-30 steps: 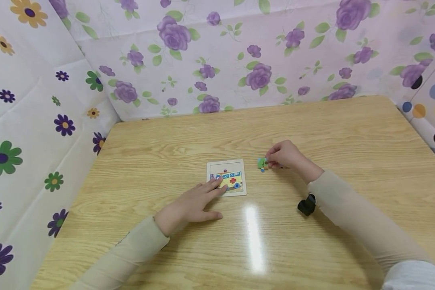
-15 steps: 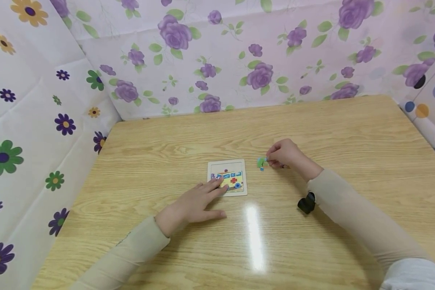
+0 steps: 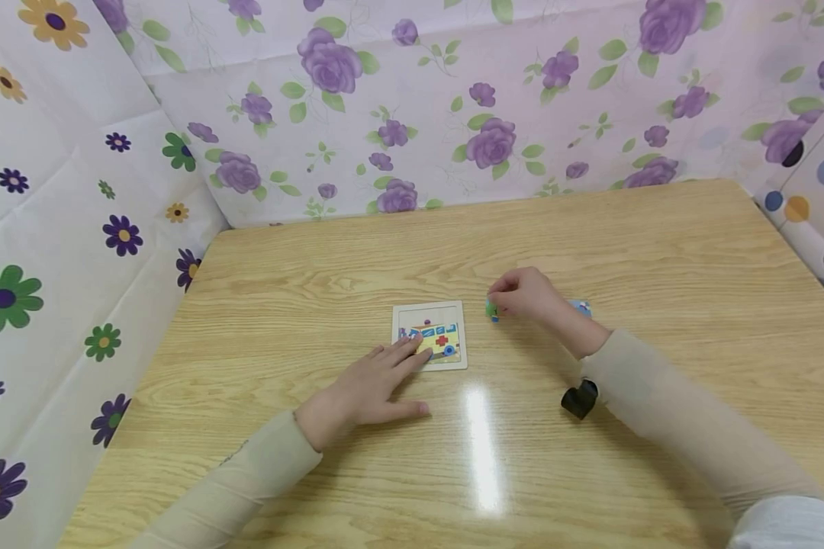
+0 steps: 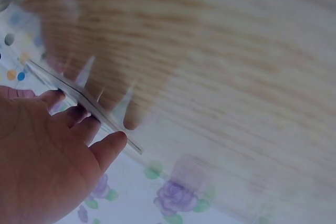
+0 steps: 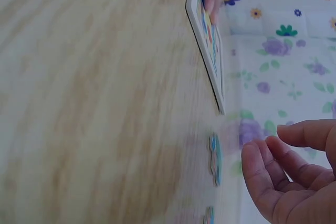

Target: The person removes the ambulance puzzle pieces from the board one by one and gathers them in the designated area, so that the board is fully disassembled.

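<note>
My left hand (image 3: pixel 367 385) rests with spread, straight fingers on a small white-framed jigsaw board (image 3: pixel 458 306). A yellow ambulance picture (image 3: pixel 442 341) shows on the board, partly under the fingers. In the left wrist view, fingers of the left hand (image 4: pixel 47 156) lie along the thin edge of the board (image 4: pixel 79 95). My right hand (image 3: pixel 529 293) hovers over a green and blue puzzle piece (image 3: pixel 490 309), covering part of it. In the right wrist view, the right hand's (image 5: pixel 294 171) fingers are loosely bent with nothing between them. The puzzle piece (image 5: pixel 216 159) lies on the table just apart from them.
Another blue puzzle piece (image 3: pixel 580 306) lies right of the right hand, partly hidden by the wrist. A black wrist-worn device (image 3: pixel 580 399) is at the right cuff. The wooden table (image 3: pixel 316 282) meets flowered cloth (image 3: pixel 357 137) at its back and left.
My right hand has moved slightly left, over the green piece. The blue piece on its right has come into view. My left hand has stayed on the board.
</note>
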The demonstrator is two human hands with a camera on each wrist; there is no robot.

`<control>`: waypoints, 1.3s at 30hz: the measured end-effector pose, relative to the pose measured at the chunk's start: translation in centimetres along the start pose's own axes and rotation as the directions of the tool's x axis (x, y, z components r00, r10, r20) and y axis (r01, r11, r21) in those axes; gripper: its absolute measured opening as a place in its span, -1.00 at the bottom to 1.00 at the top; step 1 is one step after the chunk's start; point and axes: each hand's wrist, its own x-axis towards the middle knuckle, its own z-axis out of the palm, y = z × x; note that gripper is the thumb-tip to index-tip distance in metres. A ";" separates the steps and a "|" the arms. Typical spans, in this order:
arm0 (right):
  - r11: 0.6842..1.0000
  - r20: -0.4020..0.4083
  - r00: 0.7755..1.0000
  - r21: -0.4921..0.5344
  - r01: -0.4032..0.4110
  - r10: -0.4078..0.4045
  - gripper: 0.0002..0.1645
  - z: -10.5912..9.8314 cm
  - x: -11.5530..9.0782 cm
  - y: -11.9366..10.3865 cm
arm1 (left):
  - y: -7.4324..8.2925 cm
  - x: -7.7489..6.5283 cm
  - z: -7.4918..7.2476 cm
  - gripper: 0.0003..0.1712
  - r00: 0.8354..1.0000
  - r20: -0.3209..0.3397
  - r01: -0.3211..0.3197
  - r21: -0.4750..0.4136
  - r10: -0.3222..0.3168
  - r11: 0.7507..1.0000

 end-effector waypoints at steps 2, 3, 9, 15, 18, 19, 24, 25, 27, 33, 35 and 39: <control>0.999 0.002 0.999 -0.010 0.034 -0.034 -0.73 0.4 -0.3 -0.2 | 0.1 0.1 0.1 -0.04 1.000 -0.012 -0.005 0.017 0.005 1.000; 0.999 0.004 0.999 -0.017 0.050 -0.050 -0.73 0.6 -0.4 -0.2 | 0.2 0.1 0.1 -0.04 1.000 -0.018 -0.008 0.017 0.008 1.000; 0.990 -0.006 0.992 -0.064 0.124 -0.125 -0.75 1.7 -0.8 -0.3 | 0.7 0.4 0.2 -0.07 1.000 -0.019 0.005 0.038 -0.004 0.999; 0.981 -0.002 0.987 -0.110 0.160 -0.161 -0.78 3.0 -0.8 -0.2 | 1.2 0.8 0.7 -0.09 1.000 -0.001 0.027 0.100 -0.027 0.995; 0.975 0.023 0.986 -0.151 0.166 -0.164 -0.76 3.6 -0.8 -0.3 | 1.4 1.0 0.9 -0.08 0.999 -0.006 0.036 0.125 -0.035 0.991; 0.972 0.034 0.985 -0.163 0.170 -0.167 -0.75 3.8 -0.8 -0.3 | 1.4 1.0 0.9 -0.08 0.999 -0.008 0.037 0.130 -0.037 0.991; 0.968 0.087 0.981 -0.168 0.186 -0.173 -0.72 4.5 -0.6 -0.6 | 1.6 0.9 0.8 -0.08 0.998 -0.032 0.050 0.116 -0.046 0.992; 0.967 0.092 0.980 -0.170 0.190 -0.176 -0.72 4.6 -0.5 -0.6 | 1.5 0.9 0.7 -0.08 0.998 -0.042 0.050 0.112 -0.046 0.992; 0.964 0.099 0.978 -0.179 0.198 -0.183 -0.71 4.9 -0.3 -0.7 | 1.5 0.8 0.7 -0.08 0.997 -0.060 0.051 0.110 -0.044 0.993; 0.955 0.118 0.974 -0.205 0.214 -0.193 -0.72 5.0 -0.3 -0.9 | 1.7 0.7 0.4 -0.11 0.997 -0.061 0.045 0.099 -0.039 0.994; 0.953 0.125 0.972 -0.209 0.220 -0.197 -0.73 5.0 -0.4 -1.0 | 1.7 0.7 0.4 -0.13 0.998 -0.051 0.045 0.089 -0.041 0.995; 0.946 0.128 0.969 -0.223 0.236 -0.211 -0.75 4.9 -0.7 -1.2 | 1.8 0.7 0.5 -0.15 0.998 -0.038 0.049 0.073 -0.046 0.996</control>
